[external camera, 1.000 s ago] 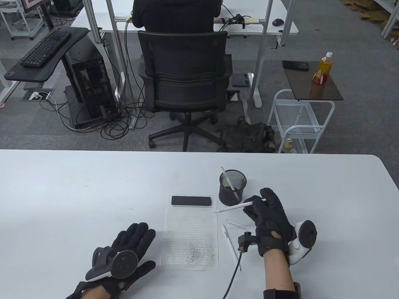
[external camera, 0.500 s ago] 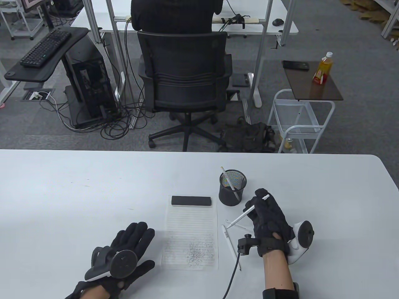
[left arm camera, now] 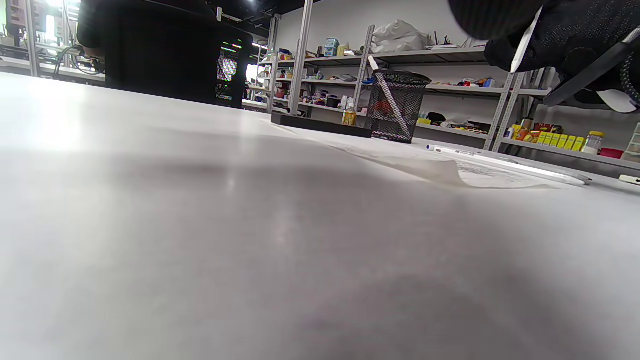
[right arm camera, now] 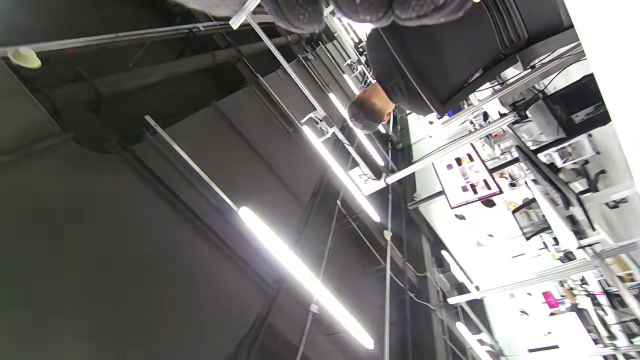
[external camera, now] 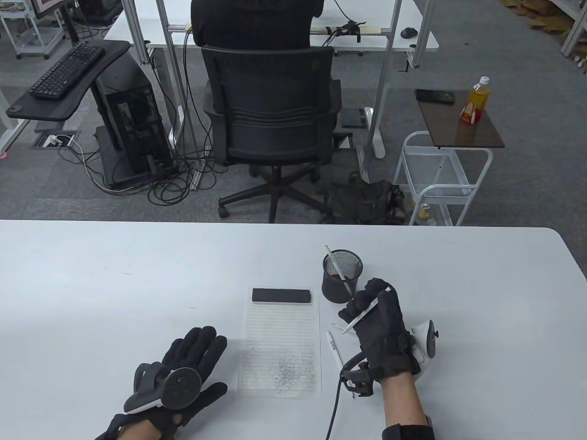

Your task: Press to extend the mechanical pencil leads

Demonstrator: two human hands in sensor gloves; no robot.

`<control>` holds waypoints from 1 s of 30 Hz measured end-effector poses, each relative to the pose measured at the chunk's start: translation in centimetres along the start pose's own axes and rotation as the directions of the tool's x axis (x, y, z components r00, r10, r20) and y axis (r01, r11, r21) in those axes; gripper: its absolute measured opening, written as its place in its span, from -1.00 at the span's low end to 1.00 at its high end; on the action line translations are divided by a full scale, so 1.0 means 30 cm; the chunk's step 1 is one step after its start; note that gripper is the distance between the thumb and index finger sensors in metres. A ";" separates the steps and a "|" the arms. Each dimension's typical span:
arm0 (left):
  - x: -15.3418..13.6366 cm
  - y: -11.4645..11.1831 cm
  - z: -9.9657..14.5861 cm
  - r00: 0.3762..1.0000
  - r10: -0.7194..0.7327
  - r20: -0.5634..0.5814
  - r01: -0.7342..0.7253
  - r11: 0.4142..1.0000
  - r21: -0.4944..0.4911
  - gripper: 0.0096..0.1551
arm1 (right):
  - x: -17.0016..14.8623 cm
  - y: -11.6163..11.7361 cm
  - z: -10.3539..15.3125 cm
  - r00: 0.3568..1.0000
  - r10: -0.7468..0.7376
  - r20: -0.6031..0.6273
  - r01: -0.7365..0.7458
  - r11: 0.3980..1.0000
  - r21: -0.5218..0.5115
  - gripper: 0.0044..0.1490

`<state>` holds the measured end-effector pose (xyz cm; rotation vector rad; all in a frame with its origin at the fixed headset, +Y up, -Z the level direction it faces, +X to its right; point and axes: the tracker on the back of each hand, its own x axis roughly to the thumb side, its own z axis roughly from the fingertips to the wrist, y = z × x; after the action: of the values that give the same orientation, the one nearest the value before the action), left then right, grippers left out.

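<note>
A gloved right hand (external camera: 378,323) grips a white pencil (external camera: 367,311) above the table (external camera: 91,284), its length slanting from cap end near the thumb down to the tip, while the left hand (external camera: 183,366) rests flat, fingers spread

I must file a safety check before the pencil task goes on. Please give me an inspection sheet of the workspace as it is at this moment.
Surface: white table, bare over most of its left part.
Job's things: held pencil gripped by the right hand, tip down-left; one pencil lying on the table; one in the mesh cup.
Clutter: lined sheet with grey marks; black case on its top edge.
Grippers: right hand closed around the held pencil; left hand rests flat on the table.
Cables: black cable runs from the right wrist to the table's near edge.
Surroundings: seated person, office chair, white cart, bottle.
</note>
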<state>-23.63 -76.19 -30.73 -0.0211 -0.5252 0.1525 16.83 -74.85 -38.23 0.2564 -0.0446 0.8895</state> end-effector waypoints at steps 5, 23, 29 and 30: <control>0.000 0.001 0.001 1.000 -0.002 0.000 0.002 1.000 0.004 0.11 | -0.060 -0.013 0.008 0.999 -0.051 -0.006 0.051 0.999 -0.014 -0.11; -0.003 0.003 0.000 1.000 -0.009 0.007 0.009 1.000 0.008 0.10 | -0.156 -0.005 0.020 0.999 -0.048 -0.022 0.048 0.999 -0.002 -0.22; -0.003 0.003 0.000 1.000 -0.009 0.008 0.009 1.000 0.008 0.10 | -0.189 0.006 0.020 0.999 -0.032 -0.028 0.032 0.999 0.018 -0.19; -0.003 0.003 0.000 1.000 -0.007 0.008 0.007 1.000 0.008 0.10 | -0.197 0.010 0.020 0.999 -0.022 -0.041 0.022 1.000 0.004 -0.19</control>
<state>-23.71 -76.12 -30.78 -0.0107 -0.5327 0.1477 12.91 -79.32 -38.46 0.2419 -0.0015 0.8724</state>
